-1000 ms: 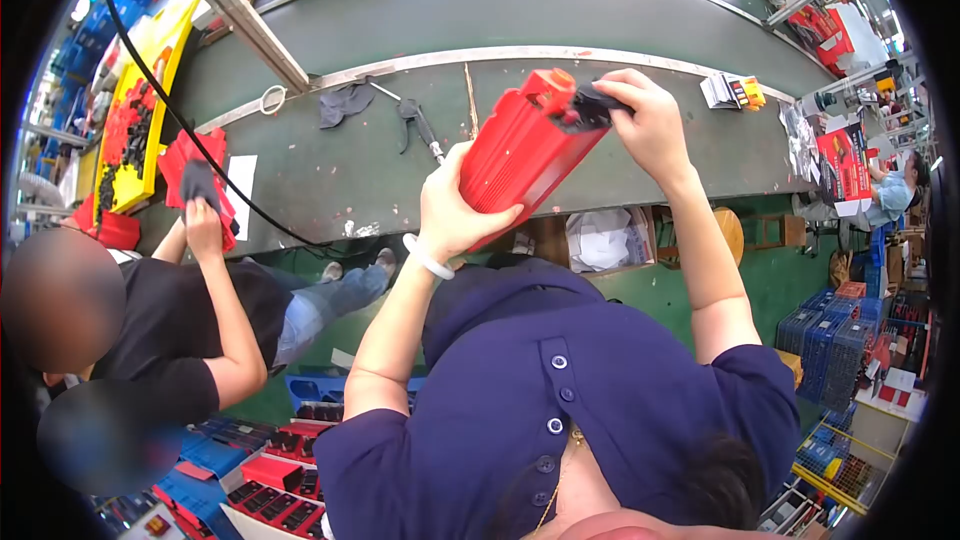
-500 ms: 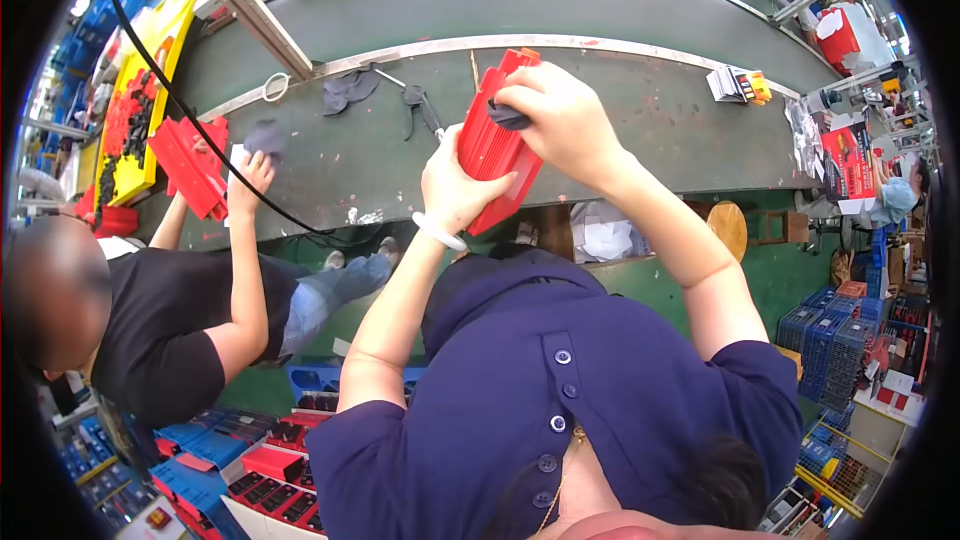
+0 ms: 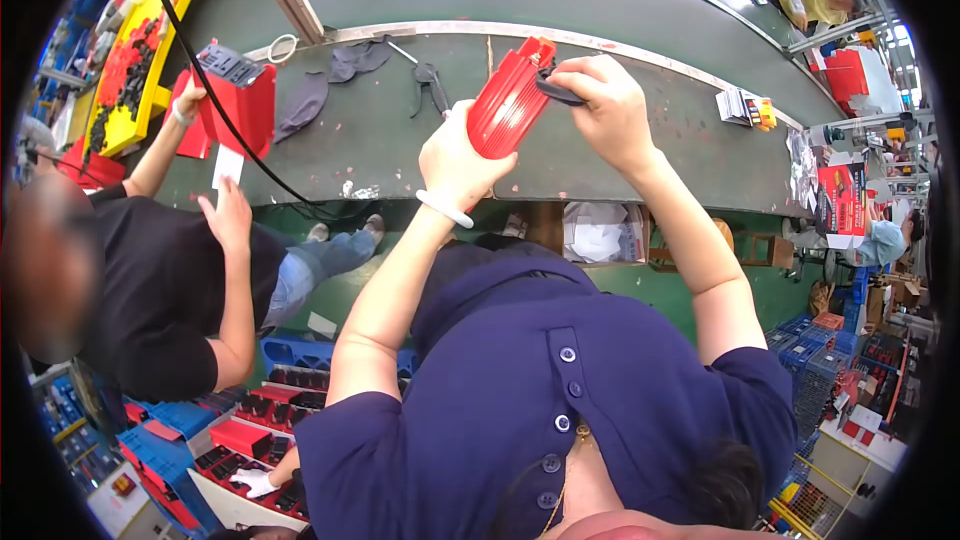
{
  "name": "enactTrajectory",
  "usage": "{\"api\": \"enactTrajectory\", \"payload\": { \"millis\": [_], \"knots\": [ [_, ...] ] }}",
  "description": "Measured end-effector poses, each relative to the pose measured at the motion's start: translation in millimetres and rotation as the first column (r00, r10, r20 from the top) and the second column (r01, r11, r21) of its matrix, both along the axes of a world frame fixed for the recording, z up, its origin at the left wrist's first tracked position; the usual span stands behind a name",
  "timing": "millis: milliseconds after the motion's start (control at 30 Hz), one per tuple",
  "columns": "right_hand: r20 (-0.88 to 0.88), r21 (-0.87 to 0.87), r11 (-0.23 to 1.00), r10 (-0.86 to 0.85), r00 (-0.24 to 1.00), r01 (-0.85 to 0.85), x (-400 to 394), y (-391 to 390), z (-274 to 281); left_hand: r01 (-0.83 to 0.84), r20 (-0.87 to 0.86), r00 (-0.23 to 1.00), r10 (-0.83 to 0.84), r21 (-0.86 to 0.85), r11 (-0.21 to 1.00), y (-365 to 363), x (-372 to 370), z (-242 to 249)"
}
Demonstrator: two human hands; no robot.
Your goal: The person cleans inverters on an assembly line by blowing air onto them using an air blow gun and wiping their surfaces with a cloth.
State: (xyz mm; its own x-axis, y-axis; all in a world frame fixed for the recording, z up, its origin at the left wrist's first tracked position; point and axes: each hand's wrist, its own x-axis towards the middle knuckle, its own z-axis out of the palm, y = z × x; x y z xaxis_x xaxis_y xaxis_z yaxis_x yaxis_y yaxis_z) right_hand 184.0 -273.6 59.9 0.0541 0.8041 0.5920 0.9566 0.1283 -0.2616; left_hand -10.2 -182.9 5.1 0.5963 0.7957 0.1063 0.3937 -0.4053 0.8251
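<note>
My left hand [image 3: 462,162] is wrapped round the lower end of a red ribbed housing [image 3: 505,105], held tilted above the bench. On its right, my right hand [image 3: 608,105] pinches a dark cloth [image 3: 562,90] close to the upper end of the housing. A pair of dark-handled pliers or a similar tool [image 3: 430,85] lies on the bench just left of the housing. Beyond it, a grey cloth [image 3: 358,60] lies flat, and another grey cloth [image 3: 303,105] is further left.
At the left, a co-worker [image 3: 165,280] handles a red housing [image 3: 243,110] and a white card [image 3: 228,166]. A black cable [image 3: 205,80] hangs there beside a yellow tray [image 3: 135,60]. Small boxes [image 3: 745,109] stand on the bench [image 3: 640,130] at the right.
The red housing has turned in my left hand and looks shorter. My right hand has moved right with the dark cloth. The co-worker has let go of a grey cloth and has a white card.
</note>
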Motion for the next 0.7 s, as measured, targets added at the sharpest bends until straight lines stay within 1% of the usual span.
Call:
{"api": "enactTrajectory", "payload": {
  "millis": [67,167,200,233,300,333,367,400,433,467,500,533,567,600,633,667,700],
  "knots": [
    [-0.054,-0.015,0.999,0.042,0.998,-0.043,-10.5,-0.5,-4.1,-0.007,-0.019,1.0,0.007,-0.008,1.0,-0.9,0.0,0.8],
    [-0.015,-0.084,0.996,0.041,0.999,-0.042,-17.6,2.7,-29.5,-0.014,-0.002,1.0,0.014,0.03,0.999,-0.3,1.8,-7.1],
    [0.01,-0.08,0.996,0.043,0.999,-0.042,-21.6,2.6,-37.8,-0.017,-0.019,1.0,0.017,0.029,0.999,0.9,3.5,-10.4],
    [-0.001,-0.09,0.984,0.154,0.988,-0.153,-24.7,1.2,-47.2,-0.018,-0.036,0.999,0.019,0.028,0.999,2.2,5.8,-13.8],
    [0.023,-0.157,0.95,0.278,0.96,-0.271,-41.3,-9.1,-60.4,-0.022,-0.062,0.998,0.024,0.028,0.999,2.5,7.2,-17.7],
    [-0.03,-0.102,0.956,0.273,0.962,-0.275,-30.8,-6.1,-60.3,-0.02,-0.072,0.997,0.022,0.027,0.999,2.6,7.3,-18.4],
    [0.059,-0.048,0.985,0.171,0.983,-0.169,-12.0,-2.3,-57.3,-0.019,-0.084,0.996,0.021,0.026,0.999,1.9,7.2,-19.3],
    [0.128,-0.012,1.0,0.016,0.992,-0.014,3.0,-3.8,-42.4,-0.033,-0.084,0.996,0.033,-0.002,0.999,1.4,4.8,-20.6],
    [0.193,0.037,0.99,-0.142,0.971,0.137,15.8,-8.0,-29.3,-0.048,-0.081,0.996,0.045,-0.026,0.999,3.5,2.8,-21.8],
    [0.033,0.063,0.981,-0.185,0.982,0.183,22.7,-15.5,-28.8,-0.065,-0.078,0.995,0.061,-0.046,0.997,7.8,1.8,-24.0],
    [-0.132,0.081,0.968,-0.224,0.966,0.235,28.3,-24.3,-30.1,-0.067,0.044,0.996,0.073,-0.113,0.991,11.9,1.5,-40.6],
    [-0.405,0.057,0.98,-0.152,0.902,0.191,34.4,-32.2,-41.0,-0.033,0.217,0.968,0.126,-0.39,0.92,15.3,5.5,-52.0],
    [-0.611,0.005,0.977,-0.167,0.774,0.215,36.3,-41.4,-51.0,0.056,0.351,0.91,0.22,-0.63,0.775,17.2,10.2,-63.3],
    [-0.779,-0.044,0.973,-0.176,0.602,0.226,32.1,-48.4,-53.2,0.141,0.398,0.835,0.38,-0.822,0.552,17.2,15.4,-62.4],
    [-0.901,-0.088,0.97,-0.174,0.398,0.226,27.8,-55.1,-53.3,0.185,0.343,0.836,0.428,-0.911,0.369,20.2,21.2,-67.6],
    [-0.94,-0.081,0.966,-0.156,0.304,0.245,22.9,-63.4,-50.3,0.269,0.336,0.808,0.484,-0.941,0.204,25.3,27.0,-78.2],
    [-0.953,-0.073,0.955,-0.152,0.264,0.288,19.8,-72.3,-49.0,0.349,0.313,0.783,0.537,-0.936,0.035,26.2,34.7,-72.8]
  ]
}}
